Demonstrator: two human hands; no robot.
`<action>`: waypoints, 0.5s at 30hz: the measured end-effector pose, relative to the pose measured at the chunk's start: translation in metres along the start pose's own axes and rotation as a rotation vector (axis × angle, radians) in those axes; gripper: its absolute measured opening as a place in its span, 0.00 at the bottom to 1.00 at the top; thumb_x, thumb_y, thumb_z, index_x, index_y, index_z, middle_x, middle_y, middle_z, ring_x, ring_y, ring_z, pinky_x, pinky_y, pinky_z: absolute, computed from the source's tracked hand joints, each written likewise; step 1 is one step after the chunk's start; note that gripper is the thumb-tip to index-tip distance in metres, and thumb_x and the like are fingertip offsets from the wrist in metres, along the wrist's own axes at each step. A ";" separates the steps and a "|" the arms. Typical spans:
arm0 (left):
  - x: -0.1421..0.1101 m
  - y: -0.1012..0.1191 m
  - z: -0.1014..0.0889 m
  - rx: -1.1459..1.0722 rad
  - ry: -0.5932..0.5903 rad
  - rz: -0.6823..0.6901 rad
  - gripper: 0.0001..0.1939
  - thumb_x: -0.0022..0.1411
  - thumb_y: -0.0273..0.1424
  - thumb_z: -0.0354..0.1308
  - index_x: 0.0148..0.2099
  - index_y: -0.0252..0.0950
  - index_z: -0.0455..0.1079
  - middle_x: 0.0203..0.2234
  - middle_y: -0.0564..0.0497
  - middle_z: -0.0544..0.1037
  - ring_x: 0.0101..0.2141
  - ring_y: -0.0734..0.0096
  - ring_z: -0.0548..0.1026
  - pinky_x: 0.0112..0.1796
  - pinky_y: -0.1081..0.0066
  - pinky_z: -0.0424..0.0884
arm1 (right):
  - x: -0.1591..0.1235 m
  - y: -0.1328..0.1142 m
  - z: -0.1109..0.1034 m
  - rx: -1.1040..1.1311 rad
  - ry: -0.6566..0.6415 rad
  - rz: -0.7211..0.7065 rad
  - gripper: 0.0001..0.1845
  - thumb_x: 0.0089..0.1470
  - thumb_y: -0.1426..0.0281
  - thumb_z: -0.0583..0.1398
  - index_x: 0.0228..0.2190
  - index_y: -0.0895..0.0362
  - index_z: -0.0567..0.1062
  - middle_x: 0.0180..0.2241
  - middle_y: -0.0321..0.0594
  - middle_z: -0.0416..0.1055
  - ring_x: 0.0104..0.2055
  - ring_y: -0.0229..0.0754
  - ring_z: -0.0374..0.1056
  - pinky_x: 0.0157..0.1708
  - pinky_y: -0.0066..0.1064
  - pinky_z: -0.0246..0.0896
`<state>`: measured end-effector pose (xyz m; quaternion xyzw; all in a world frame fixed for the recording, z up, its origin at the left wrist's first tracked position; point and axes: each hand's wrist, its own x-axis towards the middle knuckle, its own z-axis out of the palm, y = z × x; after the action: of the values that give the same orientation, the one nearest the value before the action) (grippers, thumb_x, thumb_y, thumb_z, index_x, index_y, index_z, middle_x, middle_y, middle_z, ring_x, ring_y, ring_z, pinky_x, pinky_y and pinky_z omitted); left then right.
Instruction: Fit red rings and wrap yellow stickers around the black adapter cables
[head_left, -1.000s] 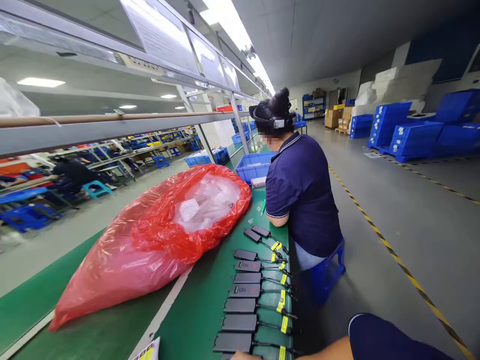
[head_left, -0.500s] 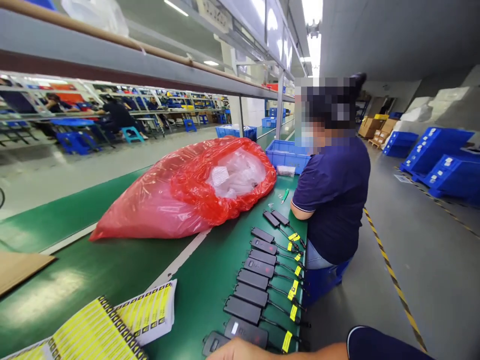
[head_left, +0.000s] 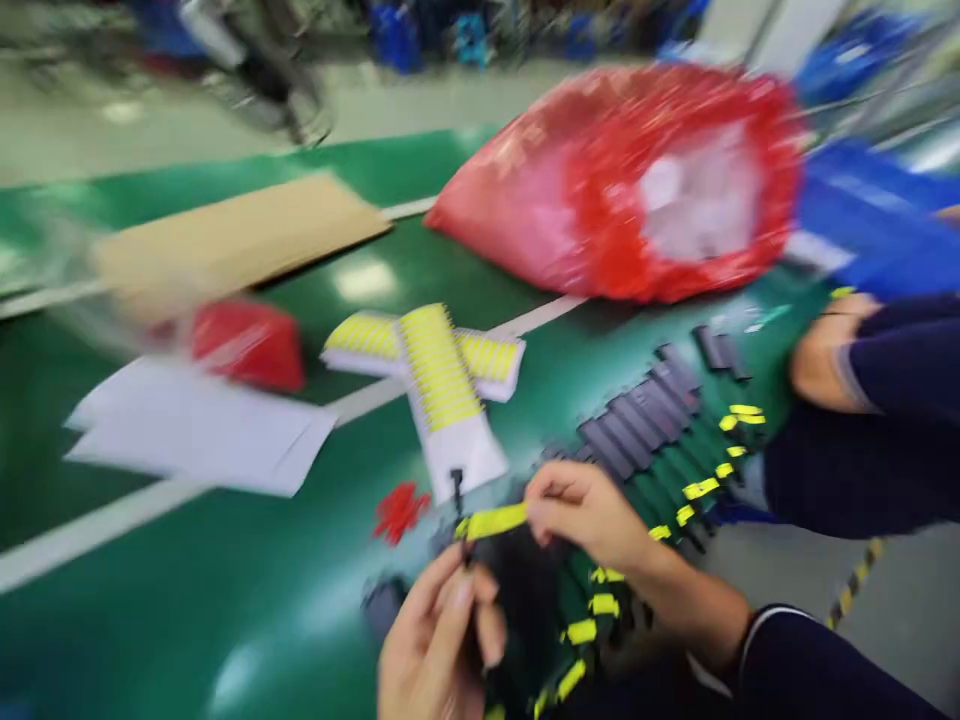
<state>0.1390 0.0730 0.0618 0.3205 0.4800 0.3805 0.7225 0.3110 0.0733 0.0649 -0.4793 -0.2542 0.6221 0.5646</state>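
Note:
My left hand [head_left: 439, 635] pinches a black cable [head_left: 457, 490] whose plug end sticks up past the fingertips. A yellow label [head_left: 496, 520] is stuck to the cable at one end and stretches out to the right. My right hand [head_left: 589, 510] grips the label's free end between thumb and fingers. Beyond the hands lie sheets of yellow labels [head_left: 441, 370], one crossing over others, with a white backing part nearest me. Black boxes [head_left: 630, 425] with cables stand in a row on the right, with yellow labels on their cables. Motion blurs the picture.
A big red plastic bag [head_left: 517, 200] lies on the green table [head_left: 300, 560]. Red bits [head_left: 401, 512], white sheets [head_left: 202, 430], a red packet [head_left: 247, 343] and cardboard [head_left: 240, 235] are on it too. A co-worker's arm [head_left: 832, 350] rests at the right edge.
My view has swung left and down, moving the red bag to the upper right. My left hand has come into view with the cable, and my right hand now holds a label.

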 end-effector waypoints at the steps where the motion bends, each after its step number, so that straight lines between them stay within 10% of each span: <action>1: -0.004 0.001 0.001 -0.061 0.028 0.029 0.15 0.60 0.37 0.64 0.48 0.40 0.72 0.25 0.55 0.75 0.17 0.81 0.68 0.20 0.78 0.67 | 0.000 -0.004 -0.001 -0.025 -0.012 -0.025 0.16 0.45 0.59 0.69 0.24 0.58 0.72 0.18 0.28 0.67 0.20 0.30 0.60 0.23 0.23 0.58; 15: -0.041 -0.002 0.013 -0.134 -0.079 0.224 0.05 0.62 0.31 0.61 0.41 0.36 0.74 0.26 0.55 0.75 0.17 0.83 0.70 0.20 0.81 0.67 | -0.038 -0.015 0.017 -0.239 -0.135 -0.104 0.10 0.50 0.65 0.66 0.25 0.57 0.73 0.21 0.30 0.66 0.22 0.31 0.60 0.23 0.23 0.57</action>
<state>0.1411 0.0360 0.0827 0.3380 0.3859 0.4772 0.7135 0.2994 0.0442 0.0961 -0.4862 -0.3885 0.5881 0.5166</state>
